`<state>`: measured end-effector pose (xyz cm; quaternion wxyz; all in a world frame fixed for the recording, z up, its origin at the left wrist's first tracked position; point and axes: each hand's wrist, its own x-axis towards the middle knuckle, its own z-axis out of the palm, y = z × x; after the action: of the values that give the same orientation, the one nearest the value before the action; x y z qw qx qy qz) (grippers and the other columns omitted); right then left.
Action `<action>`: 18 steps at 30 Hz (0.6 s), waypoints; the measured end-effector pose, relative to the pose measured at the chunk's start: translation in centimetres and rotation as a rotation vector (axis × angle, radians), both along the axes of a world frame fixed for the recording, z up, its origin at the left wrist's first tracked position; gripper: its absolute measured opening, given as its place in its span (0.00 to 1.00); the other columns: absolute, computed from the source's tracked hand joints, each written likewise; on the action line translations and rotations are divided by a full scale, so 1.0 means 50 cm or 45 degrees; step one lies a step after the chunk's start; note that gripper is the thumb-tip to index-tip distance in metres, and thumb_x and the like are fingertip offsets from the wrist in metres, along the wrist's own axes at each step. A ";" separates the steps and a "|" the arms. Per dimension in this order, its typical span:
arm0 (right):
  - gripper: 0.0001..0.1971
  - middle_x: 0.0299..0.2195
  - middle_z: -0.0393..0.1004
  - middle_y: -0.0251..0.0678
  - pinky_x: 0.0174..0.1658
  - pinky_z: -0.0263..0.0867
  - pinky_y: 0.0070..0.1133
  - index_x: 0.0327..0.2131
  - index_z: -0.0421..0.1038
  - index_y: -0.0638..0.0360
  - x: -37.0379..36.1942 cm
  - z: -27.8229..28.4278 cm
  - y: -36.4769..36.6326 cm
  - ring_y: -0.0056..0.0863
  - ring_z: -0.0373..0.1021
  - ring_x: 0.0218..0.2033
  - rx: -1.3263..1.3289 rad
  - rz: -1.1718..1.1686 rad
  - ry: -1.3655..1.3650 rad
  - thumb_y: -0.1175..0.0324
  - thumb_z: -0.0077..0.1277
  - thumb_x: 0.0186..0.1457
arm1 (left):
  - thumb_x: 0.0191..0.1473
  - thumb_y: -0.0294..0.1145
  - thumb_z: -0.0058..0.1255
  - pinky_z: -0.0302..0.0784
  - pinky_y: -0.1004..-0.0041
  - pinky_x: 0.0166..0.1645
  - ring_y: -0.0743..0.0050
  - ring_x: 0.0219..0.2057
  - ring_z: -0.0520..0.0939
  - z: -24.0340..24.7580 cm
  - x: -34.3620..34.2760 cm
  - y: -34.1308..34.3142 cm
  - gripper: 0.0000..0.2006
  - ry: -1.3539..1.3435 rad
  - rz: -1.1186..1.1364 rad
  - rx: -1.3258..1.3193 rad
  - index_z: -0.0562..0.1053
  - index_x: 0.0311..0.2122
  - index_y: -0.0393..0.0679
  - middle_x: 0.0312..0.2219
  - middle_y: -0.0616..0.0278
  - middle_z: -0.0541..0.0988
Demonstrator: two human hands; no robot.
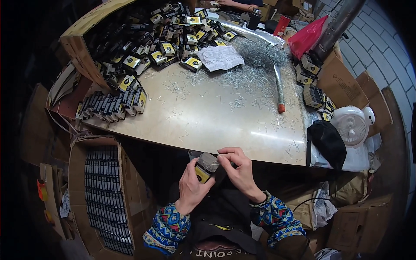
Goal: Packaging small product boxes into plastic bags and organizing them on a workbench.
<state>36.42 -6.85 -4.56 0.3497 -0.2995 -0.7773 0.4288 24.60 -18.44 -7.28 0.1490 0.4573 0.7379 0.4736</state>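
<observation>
Just off the table's near edge, my left hand is wrapped round a small black and yellow cardboard box. The grey end of the box faces up, and what looks like thin metal pieces shows there. My right hand is at that end, thumb and forefinger pinched together beside its right corner. Whether those fingertips grip the box's flap or a small piece is too fine to tell. Beyond both hands, small shiny metal pieces are scattered over the table.
Similar boxes are heaped at the back left, with a row of boxes nearer. A metal pile, crumpled paper and an orange-tipped tube lie farther back. At right stands a white fan; at lower left, a packed carton.
</observation>
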 end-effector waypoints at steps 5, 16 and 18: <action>0.05 0.37 0.76 0.38 0.39 0.68 0.23 0.30 0.78 0.63 -0.024 -0.007 -0.027 0.31 0.71 0.39 -0.053 -0.146 0.157 0.72 0.57 0.53 | 0.39 0.30 0.65 0.76 0.59 0.42 0.42 0.41 0.78 0.006 0.014 0.009 0.36 -0.004 -0.067 0.031 0.60 0.54 0.37 0.42 0.44 0.73; 0.08 0.46 0.74 0.44 0.47 0.67 0.28 0.35 0.78 0.62 -0.020 0.013 -0.006 0.40 0.69 0.47 0.374 0.257 -0.143 0.71 0.58 0.51 | 0.41 0.32 0.65 0.77 0.60 0.43 0.41 0.42 0.78 -0.002 0.011 0.007 0.38 0.105 -0.081 0.115 0.59 0.56 0.37 0.43 0.43 0.73; 0.08 0.47 0.73 0.45 0.48 0.67 0.28 0.35 0.78 0.62 -0.019 0.017 -0.007 0.40 0.69 0.47 0.275 0.233 -0.081 0.71 0.58 0.51 | 0.42 0.32 0.66 0.77 0.60 0.42 0.41 0.41 0.79 -0.002 0.005 0.008 0.38 0.083 -0.031 0.126 0.58 0.57 0.38 0.42 0.42 0.74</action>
<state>35.46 -7.21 -3.70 0.3143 -0.2015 -0.8537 0.3631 24.86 -18.07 -7.39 0.1077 0.4882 0.7126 0.4923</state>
